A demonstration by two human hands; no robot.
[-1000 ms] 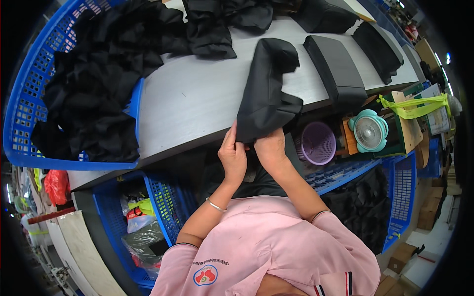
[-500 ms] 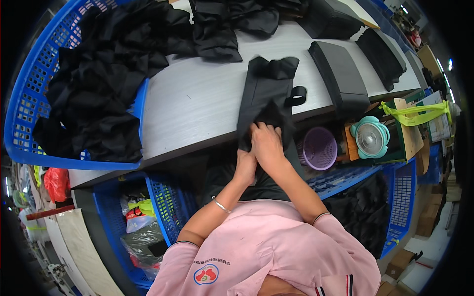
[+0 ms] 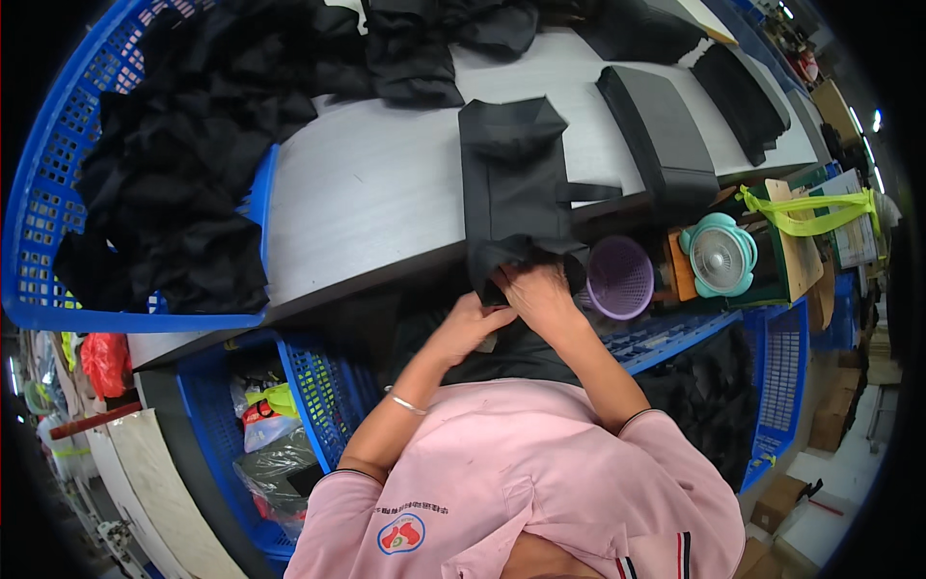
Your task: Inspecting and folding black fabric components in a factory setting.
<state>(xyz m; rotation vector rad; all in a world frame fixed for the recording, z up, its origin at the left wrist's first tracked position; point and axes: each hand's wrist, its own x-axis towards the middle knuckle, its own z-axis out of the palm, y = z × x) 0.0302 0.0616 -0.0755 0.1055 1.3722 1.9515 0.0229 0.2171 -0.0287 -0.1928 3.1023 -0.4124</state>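
A black fabric piece point(image 3: 511, 198), shaped like a flat pouch with a folded far end, lies over the near edge of the table. A narrow black strap point(image 3: 595, 192) sticks out from its right side. My right hand point(image 3: 540, 292) is closed on the near end of the piece, fingertips hidden in its bunched opening. Just below and to the left, my left hand point(image 3: 466, 330) has its fingers curled and its thumb pointing toward the right hand. A small pale bit shows beneath it, too unclear to name.
Black fabric pieces point(image 3: 178, 164) heap in a blue basket point(image 3: 145, 321) at the left. Stacked black panels point(image 3: 666, 130) lie on the table point(image 3: 357, 193) to the right. Below stand a purple basket point(image 3: 619, 278), a turquoise fan point(image 3: 721, 254) and more blue crates point(image 3: 323, 396).
The fabric piece has opened out at its far end, and its strap now lies straight instead of looped. My left hand has shifted down and left, apart from the right hand.
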